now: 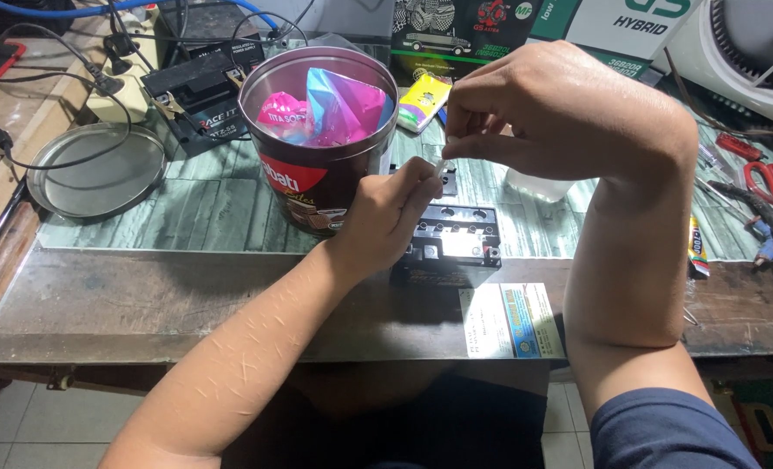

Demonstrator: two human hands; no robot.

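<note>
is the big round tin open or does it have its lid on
Open. The tin shows no lid on top: you look straight down onto pink and blue packets inside. A round metal lid lies flat on the bench to its left.

A worn workbench [143,304] carries a small black battery [449,247]. Left of the battery stands a round tin [317,187]; farther left, a metal lid [95,171]; right, red-handled scissors [772,184].
</note>
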